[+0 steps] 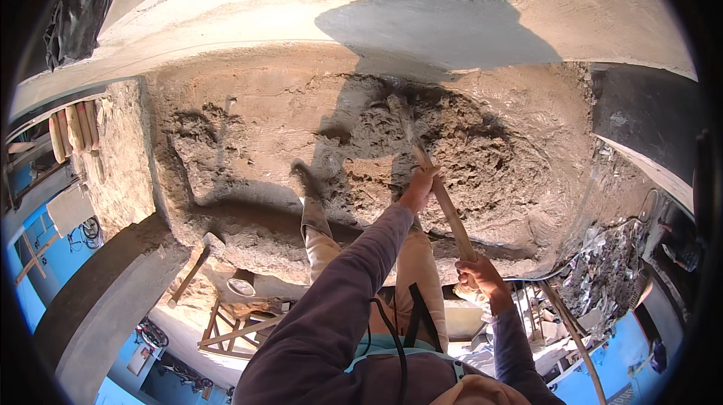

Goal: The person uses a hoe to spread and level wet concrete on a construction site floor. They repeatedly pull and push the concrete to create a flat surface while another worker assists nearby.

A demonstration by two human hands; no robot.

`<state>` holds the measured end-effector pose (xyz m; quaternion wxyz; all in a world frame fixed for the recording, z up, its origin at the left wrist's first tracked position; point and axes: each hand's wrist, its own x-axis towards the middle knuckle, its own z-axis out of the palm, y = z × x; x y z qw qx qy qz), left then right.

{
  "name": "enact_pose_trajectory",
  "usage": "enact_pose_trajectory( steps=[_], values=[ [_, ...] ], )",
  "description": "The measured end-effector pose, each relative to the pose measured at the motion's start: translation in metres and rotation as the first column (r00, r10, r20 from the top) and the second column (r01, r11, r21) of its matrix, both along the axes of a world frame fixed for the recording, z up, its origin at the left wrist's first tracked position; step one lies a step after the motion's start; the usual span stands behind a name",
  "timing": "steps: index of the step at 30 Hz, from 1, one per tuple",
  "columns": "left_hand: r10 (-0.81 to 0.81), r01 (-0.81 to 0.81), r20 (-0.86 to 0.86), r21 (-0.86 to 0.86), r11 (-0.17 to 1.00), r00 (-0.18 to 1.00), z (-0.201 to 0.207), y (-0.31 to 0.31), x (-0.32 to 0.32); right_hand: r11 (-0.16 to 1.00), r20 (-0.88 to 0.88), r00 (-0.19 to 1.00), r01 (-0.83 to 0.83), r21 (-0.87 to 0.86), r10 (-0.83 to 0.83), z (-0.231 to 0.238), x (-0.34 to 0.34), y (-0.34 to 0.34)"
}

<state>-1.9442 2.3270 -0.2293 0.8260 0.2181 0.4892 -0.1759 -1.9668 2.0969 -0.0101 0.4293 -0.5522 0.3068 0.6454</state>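
Both hands grip the long wooden handle (450, 218) of a digging tool, which slants from lower right up into wet brown mud (482, 150). My left hand (419, 190) is wrapped round the middle of the shaft. Lower down, my right hand (483, 275) closes round the end nearest my body. Mud and shadow hide the tool's head, so I cannot tell its kind. Churned, lumpy mud surrounds the far end of the shaft. My legs stand at the near side of the mud, left of the handle.
A pale wall (248, 6) curves along the far side. At the near left lie a short wooden-handled tool (192, 277) and a round container (241, 284) beside a wooden frame (230, 330). Rubble (608, 262) and a long pole (568, 318) are at right.
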Motion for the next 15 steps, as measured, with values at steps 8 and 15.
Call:
enact_pose_trajectory(
  steps=[8, 15],
  values=[
    [0.173, -0.243, -0.172, -0.609, 0.755, 0.970, 0.078, -0.140, -0.059, 0.421, 0.353, 0.234, -0.574, -0.702, 0.906, 0.108, -0.056, -0.206],
    [0.458, -0.485, -0.200, -0.112, 0.867, 0.866, 0.035, 0.073, -0.148, 0.460, 0.292, 0.394, -0.864, -0.207, 0.871, 0.006, -0.046, -0.016]
  ],
)
